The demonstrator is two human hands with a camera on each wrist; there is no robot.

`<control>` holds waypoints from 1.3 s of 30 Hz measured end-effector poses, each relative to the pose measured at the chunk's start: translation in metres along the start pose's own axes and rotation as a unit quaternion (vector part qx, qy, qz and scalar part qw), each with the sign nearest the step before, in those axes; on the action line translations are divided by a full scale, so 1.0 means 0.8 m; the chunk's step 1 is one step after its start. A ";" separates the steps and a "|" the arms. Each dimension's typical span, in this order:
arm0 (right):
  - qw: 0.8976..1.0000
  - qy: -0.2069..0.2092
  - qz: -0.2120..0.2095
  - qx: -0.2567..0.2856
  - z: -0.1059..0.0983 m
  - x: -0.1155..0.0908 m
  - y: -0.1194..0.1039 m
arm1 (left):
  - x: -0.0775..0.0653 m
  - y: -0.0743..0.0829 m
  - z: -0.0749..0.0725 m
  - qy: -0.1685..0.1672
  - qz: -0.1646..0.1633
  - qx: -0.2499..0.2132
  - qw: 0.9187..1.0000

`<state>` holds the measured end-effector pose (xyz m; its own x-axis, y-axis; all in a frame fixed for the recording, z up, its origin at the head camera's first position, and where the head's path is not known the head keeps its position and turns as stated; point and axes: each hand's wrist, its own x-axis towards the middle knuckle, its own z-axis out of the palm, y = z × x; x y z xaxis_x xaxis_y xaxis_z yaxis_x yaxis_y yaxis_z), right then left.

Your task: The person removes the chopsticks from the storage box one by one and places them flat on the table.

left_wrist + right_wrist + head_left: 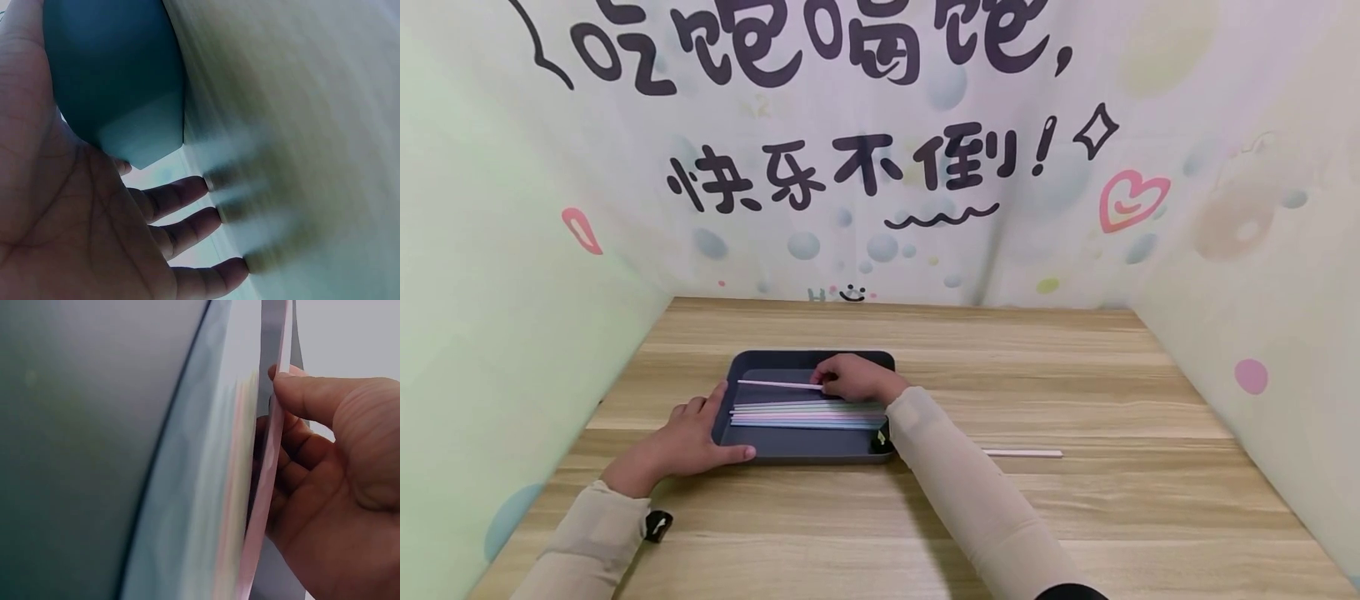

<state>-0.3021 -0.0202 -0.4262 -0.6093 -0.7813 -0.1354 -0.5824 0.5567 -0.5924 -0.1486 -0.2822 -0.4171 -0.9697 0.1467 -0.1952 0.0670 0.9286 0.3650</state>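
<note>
A dark grey-blue tray (pixel 805 447) lies on the wooden table, with a row of pastel chopsticks (pixel 805 414) side by side across its middle. My right hand (pixel 853 377) reaches over the tray's far part and pinches a pale pink chopstick (pixel 778 384) between thumb and fingers. In the right wrist view this pink chopstick (pixel 265 462) runs along beside the blurred row. At the tray's near left corner, my left hand (pixel 688 437) rests against the rim, thumb along the near edge. Its other fingers (pixel 187 225) extend outside the tray wall (pixel 125 94), tips at the table.
Another pale chopstick (pixel 1022 453) lies on the table right of the tray, partly hidden by my right sleeve (pixel 970 483). A printed cloth wall (pixel 865 242) stands behind the table (pixel 790 533), with pale side walls at left and right.
</note>
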 end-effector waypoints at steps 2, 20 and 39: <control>1.000 0.001 0.000 0.007 -0.001 -0.001 -0.002 | 0.000 0.000 0.000 0.000 0.000 0.001 1.000; 1.000 -0.005 -0.020 -0.007 -0.015 -0.012 -0.020 | 0.000 -0.001 0.001 -0.002 -0.003 0.002 1.000; 0.998 0.008 -0.050 -0.032 -0.042 -0.032 -0.044 | 0.000 -0.001 0.000 0.006 0.009 0.001 1.000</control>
<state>-0.2844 -0.0105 -0.3752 -0.5543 -0.8297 -0.0659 -0.6737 0.4937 -0.5499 -0.1484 -0.2829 -0.4170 -0.9711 0.1600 -0.1769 0.0858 0.9262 0.3672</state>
